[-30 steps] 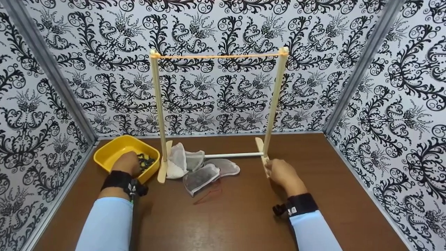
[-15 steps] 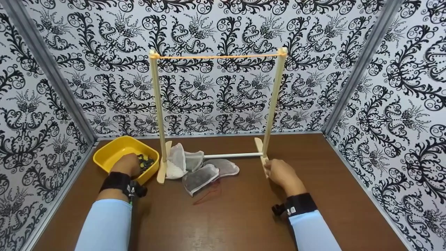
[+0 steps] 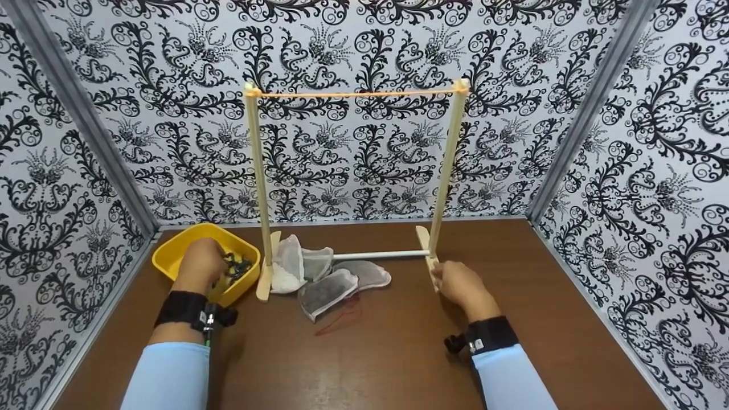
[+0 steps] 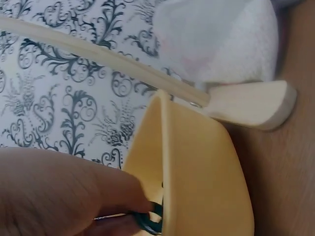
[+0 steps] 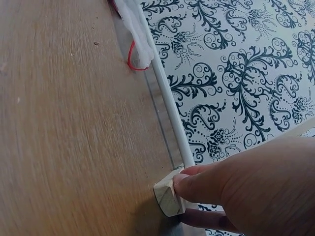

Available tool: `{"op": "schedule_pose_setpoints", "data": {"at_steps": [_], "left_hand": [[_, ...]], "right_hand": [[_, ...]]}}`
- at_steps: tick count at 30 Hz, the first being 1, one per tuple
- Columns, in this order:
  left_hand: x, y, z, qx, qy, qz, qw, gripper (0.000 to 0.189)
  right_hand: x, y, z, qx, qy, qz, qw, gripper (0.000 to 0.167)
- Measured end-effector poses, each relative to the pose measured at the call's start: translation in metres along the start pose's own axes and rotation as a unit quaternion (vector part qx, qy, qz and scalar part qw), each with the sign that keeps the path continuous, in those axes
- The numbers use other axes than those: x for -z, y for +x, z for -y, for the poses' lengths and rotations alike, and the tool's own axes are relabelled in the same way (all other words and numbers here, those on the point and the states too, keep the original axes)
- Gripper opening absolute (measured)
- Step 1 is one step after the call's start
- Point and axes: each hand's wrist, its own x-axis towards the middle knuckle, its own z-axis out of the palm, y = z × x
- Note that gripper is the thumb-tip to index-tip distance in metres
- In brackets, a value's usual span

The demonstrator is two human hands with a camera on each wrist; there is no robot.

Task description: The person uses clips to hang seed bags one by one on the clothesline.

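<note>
My left hand (image 3: pixel 200 265) is at the yellow bin (image 3: pixel 239 287) on the left, fingers just inside its rim. In the left wrist view, thumb and finger pinch a small dark green clip (image 4: pixel 147 224) with a curved end. More small dark clips (image 3: pixel 238 267) lie in the bin. On the other side, my right hand (image 3: pixel 462 287) grips the front end of the wooden stand's right foot (image 3: pixel 422 234); the right wrist view has thumb and fingers around that wooden block (image 5: pixel 168 197). An orange cord (image 3: pixel 359 94) runs between the tops of the stand's two posts.
Several mesh pouches (image 3: pixel 327 293) with white edges lie by the stand's left foot (image 3: pixel 264 285), one leaning against it. A red thread (image 3: pixel 342 320) trails from them over the brown table (image 3: pixel 364 364). A white rod (image 3: pixel 381 254) joins the feet. Patterned walls (image 3: pixel 353 165) enclose the table.
My left hand has risen a little out of the bin, its wrist shifting slightly left. The right hand keeps its grip on the stand's foot, and the pouches lie unchanged.
</note>
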Motion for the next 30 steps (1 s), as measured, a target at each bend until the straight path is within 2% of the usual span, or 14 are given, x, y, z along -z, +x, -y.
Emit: {"op": "schedule_pose_setpoints", "data": {"at_steps": [3,5,8,11,13,16,19,25,27,30], "left_hand": [[-0.001,-0.002,-0.002,-0.006,-0.063,-0.075,0.9952,0.046],[-0.004,-0.004,-0.007,-0.010,-0.115,-0.123,0.9856,0.045],[-0.009,-0.010,-0.021,-0.017,-0.196,-0.192,0.9615,0.039],[-0.016,-0.019,-0.038,-0.018,-0.255,-0.229,0.9391,0.036],[-0.022,-0.025,-0.049,-0.027,-0.282,-0.243,0.9278,0.035],[-0.033,-0.035,-0.066,-0.052,-0.312,-0.250,0.9152,0.033],[-0.045,-0.045,-0.084,-0.078,-0.335,-0.247,0.9060,0.031],[-0.065,-0.067,-0.113,-0.104,-0.346,-0.237,0.9016,0.027],[-0.068,-0.071,-0.121,-0.115,-0.345,-0.238,0.9006,0.026],[-0.068,-0.077,-0.127,-0.124,-0.332,-0.242,0.9034,0.026]], "right_hand": [[0.000,0.000,-0.001,-0.002,-0.003,0.001,1.0000,0.015],[0.000,0.000,-0.002,-0.004,-0.004,0.000,1.0000,0.015],[0.000,0.000,-0.002,-0.011,-0.002,-0.001,0.9999,0.016],[-0.001,0.000,-0.002,-0.010,-0.002,-0.003,0.9999,0.016],[-0.001,0.000,-0.001,-0.003,-0.011,-0.003,0.9999,0.014],[-0.003,-0.001,0.000,0.009,-0.027,-0.006,0.9996,0.013],[-0.003,-0.002,0.000,0.015,-0.038,-0.009,0.9991,0.013],[-0.003,-0.001,0.000,0.004,-0.025,-0.008,0.9996,0.010],[-0.001,0.000,-0.001,-0.003,-0.018,-0.004,0.9998,0.010],[0.002,0.003,0.000,-0.008,0.004,0.006,0.9999,0.011]]}}
